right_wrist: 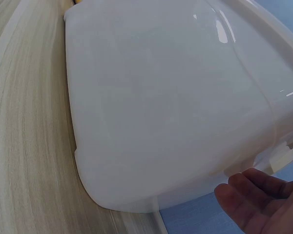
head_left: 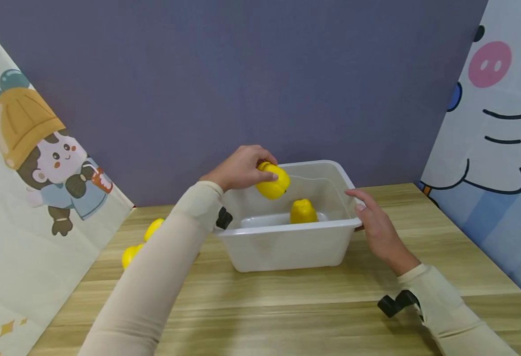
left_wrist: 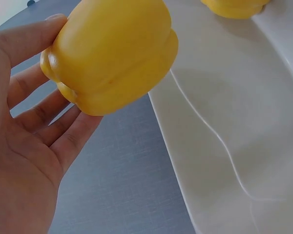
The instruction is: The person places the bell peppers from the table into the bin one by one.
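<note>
My left hand [head_left: 244, 167] holds a yellow bell pepper [head_left: 273, 182] above the left part of a white plastic bin [head_left: 287, 247]. Thumb and fingertips grip the pepper [left_wrist: 117, 53] at one end in the left wrist view. Inside the bin lies another yellow bell pepper [head_left: 303, 211]. At the bin's right side, my right hand [head_left: 380, 232] holds the rim, with several fingers below it. In the right wrist view, the fingertips [right_wrist: 239, 187] are close against the outer wall of the bin [right_wrist: 161, 107].
More yellow pepper-like objects [head_left: 153, 228] lie on the wooden table [head_left: 287, 311] at left, partly hidden by my left forearm. A dark blue-grey panel [head_left: 242, 84] stands behind the bin. Cartoon-printed panels [head_left: 24, 257] border the table on both sides.
</note>
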Demonstrator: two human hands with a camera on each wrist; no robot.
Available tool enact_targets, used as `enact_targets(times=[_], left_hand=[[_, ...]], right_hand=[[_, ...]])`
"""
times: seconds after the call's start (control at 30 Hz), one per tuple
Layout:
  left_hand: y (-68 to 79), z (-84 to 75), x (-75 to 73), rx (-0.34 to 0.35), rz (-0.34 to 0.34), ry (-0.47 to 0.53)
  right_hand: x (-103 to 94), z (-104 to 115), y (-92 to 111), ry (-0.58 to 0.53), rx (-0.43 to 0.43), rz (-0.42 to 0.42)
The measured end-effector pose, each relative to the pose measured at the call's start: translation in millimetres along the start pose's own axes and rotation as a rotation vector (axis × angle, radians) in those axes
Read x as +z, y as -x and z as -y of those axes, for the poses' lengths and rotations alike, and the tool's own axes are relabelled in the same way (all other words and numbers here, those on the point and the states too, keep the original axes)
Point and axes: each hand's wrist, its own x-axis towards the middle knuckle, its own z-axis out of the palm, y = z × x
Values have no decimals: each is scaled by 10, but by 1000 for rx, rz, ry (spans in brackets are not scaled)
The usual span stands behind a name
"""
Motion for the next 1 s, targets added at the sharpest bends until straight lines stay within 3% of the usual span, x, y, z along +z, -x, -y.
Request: enact_targets(times=[0.73,1.0], left_hand=[[-66,59,174,-31,39,0],[-67,23,143,20,-26,23]], right_hand=[[15,-23,14,0,-4,-1],[6,-18,6,11,-2,-5]])
